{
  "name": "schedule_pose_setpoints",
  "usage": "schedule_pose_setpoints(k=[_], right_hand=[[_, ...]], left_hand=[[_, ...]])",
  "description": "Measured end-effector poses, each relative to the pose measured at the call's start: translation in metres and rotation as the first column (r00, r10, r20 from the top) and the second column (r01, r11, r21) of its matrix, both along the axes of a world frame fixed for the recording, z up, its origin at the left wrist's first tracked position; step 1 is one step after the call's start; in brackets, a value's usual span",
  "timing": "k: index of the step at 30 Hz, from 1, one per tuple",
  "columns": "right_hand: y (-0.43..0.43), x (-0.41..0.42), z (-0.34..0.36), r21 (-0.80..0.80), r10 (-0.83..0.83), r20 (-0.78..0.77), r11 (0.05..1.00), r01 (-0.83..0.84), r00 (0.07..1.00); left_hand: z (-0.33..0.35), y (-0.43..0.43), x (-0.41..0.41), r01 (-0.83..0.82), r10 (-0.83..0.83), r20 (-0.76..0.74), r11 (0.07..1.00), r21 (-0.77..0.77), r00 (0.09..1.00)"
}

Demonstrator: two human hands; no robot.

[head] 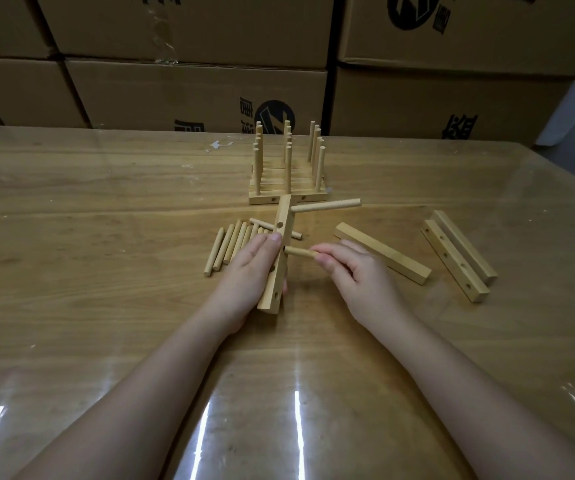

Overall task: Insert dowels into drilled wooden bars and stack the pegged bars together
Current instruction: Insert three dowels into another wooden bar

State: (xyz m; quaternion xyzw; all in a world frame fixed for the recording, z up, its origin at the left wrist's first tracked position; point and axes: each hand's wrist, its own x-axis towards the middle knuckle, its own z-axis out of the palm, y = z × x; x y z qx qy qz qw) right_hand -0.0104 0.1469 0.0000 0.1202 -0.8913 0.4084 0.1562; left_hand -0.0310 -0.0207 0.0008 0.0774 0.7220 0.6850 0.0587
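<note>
Loose dowels [234, 247] lie in a rough row on the table [71, 237], left of centre, with one lying crosswise over their far ends. Just right of them the left hand [244, 278] grips a bar [284, 216]. Its fingers lie along the bar's left face and the thumb shows at the right, low down. The bar runs away from the person, and its holes face up and to the side. Whether its near end touches the table cannot be told.

An upper dowel [327, 206] is already seated near the bar's far end and sticks out to the right. Lower down, a second dowel [296, 251] meets the bar at a hole — the right hand [355, 271] pinches its other end between thumb and fingertips.

Behind the bar, farther back on the table, stands the stack [288, 168], bars laid flat with their pegs upright in three rows.

Right of the right hand a spare bar [383, 258] lies at a slant. Farther right two bars [454, 261] lie side by side, touching, and holes show in the nearer one. Cardboard boxes [192, 91] line the back.
</note>
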Motion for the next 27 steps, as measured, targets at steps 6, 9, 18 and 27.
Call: schedule_pose_setpoints(k=[6, 9, 18, 27], right_hand=[[-0.004, 0.003, 0.008, 0.221, -0.037, -0.136, 0.973, 0.067, 0.990], [-0.005, 0.005, 0.009, 0.294, -0.047, -0.235, 0.949, 0.117, 0.971], [-0.013, 0.009, 0.015, 0.428, -0.060, -0.433, 0.865, 0.263, 0.900], [-0.014, 0.012, 0.025, 0.504, -0.053, -0.370, 0.827, 0.248, 0.928]], left_hand=[[-0.003, 0.002, -0.001, -0.002, 0.002, -0.018, 1.000, -0.024, 1.000], [-0.004, 0.002, -0.002, 0.000, -0.001, -0.017, 0.999, -0.047, 1.000], [-0.007, 0.001, -0.003, -0.007, 0.006, -0.010, 0.999, -0.049, 1.000], [-0.006, 0.002, -0.002, -0.003, 0.002, -0.023, 0.997, -0.072, 1.000]])
